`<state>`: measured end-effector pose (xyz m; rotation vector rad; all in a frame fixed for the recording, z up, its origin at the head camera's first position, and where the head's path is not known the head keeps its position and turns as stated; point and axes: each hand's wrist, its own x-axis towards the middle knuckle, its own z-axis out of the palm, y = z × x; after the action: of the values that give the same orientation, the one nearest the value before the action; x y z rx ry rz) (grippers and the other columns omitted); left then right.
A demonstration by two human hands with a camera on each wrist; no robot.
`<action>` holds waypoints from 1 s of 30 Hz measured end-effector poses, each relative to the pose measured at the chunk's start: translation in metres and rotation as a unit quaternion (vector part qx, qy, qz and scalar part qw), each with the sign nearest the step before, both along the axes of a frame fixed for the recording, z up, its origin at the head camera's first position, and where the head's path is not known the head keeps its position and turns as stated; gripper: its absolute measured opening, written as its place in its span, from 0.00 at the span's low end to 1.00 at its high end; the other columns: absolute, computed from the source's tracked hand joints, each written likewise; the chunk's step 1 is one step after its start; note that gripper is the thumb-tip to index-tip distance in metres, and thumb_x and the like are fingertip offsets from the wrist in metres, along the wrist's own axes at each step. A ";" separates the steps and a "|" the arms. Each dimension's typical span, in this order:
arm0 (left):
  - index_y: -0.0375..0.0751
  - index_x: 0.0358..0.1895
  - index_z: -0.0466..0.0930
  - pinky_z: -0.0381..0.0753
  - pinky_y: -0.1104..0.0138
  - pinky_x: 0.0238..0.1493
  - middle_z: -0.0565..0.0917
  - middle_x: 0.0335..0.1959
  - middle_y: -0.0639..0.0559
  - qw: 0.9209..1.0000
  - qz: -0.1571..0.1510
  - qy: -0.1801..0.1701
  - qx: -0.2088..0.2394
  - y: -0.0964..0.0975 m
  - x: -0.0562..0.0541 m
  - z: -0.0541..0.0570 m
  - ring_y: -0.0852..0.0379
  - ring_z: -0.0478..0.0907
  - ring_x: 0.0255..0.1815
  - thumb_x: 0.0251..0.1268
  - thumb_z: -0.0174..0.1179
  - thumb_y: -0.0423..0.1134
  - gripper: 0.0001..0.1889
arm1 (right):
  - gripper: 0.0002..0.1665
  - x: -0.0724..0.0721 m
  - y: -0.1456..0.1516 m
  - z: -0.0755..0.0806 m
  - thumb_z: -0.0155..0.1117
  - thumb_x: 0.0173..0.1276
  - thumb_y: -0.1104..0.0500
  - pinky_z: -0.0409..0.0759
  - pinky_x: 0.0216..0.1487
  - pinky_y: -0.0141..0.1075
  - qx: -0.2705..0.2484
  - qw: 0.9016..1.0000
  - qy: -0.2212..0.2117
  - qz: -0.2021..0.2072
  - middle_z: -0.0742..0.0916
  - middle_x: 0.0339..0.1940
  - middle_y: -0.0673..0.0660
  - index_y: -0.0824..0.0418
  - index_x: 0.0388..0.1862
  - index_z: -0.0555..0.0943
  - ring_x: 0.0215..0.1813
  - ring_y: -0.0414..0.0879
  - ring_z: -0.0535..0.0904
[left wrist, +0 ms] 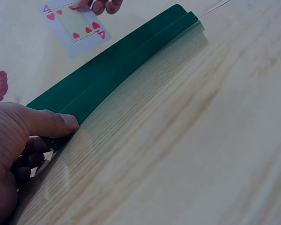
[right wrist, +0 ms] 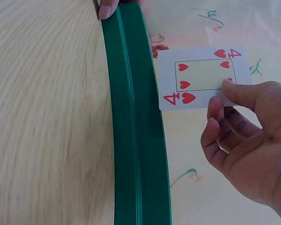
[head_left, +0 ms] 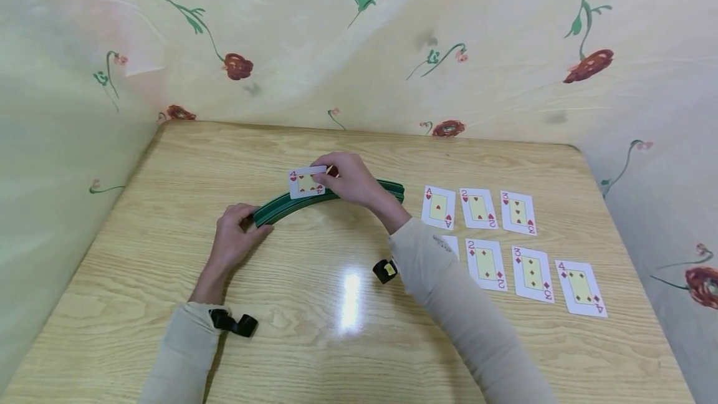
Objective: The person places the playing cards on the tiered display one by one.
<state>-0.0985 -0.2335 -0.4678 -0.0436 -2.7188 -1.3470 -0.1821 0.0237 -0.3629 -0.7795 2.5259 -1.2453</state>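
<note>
A curved green card holder (head_left: 283, 207) stands on the wooden table, bowed toward the back. My left hand (head_left: 238, 235) grips its left end, thumb on the front face in the left wrist view and fingers behind. My right hand (head_left: 352, 181) pinches a four of hearts card (right wrist: 203, 75) by one edge between thumb and fingers. The card is held face outward beside the holder's upper edge, and in the head view it overlaps the holder's middle. The right hand hides part of the holder there.
On the table's right side lie two rows of face-up cards. The back row has an ace of hearts (head_left: 439, 207), two and three of hearts (head_left: 518, 212). The front row holds diamonds up to the four of diamonds (head_left: 581, 288); my right sleeve partly covers its leftmost card. Flowered cloth (head_left: 314, 36) hangs behind.
</note>
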 end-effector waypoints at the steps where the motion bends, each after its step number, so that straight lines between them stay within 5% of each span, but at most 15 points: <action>1: 0.30 0.51 0.84 0.68 0.70 0.48 0.85 0.47 0.35 1.000 0.000 0.001 0.000 0.000 0.000 0.000 0.49 0.72 0.49 0.56 0.73 0.31 0.19 | 0.12 0.000 -0.002 0.000 0.62 0.74 0.62 0.73 0.33 0.29 0.002 1.000 -0.001 0.001 0.89 0.46 0.60 0.63 0.52 0.86 0.38 0.48 0.80; 30: 0.30 0.50 0.84 0.66 0.77 0.46 0.85 0.46 0.36 1.000 -0.008 0.020 0.017 -0.001 0.000 -0.004 0.52 0.70 0.48 0.57 0.72 0.31 0.17 | 0.13 0.002 -0.046 -0.008 0.60 0.75 0.61 0.79 0.49 0.34 0.015 0.999 -0.006 0.043 0.88 0.52 0.57 0.61 0.53 0.85 0.48 0.48 0.81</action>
<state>-0.0983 -0.2347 -0.4719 -0.0896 -2.6679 -1.3826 -0.1805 -0.0225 -0.3707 -0.8614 2.4670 -1.1782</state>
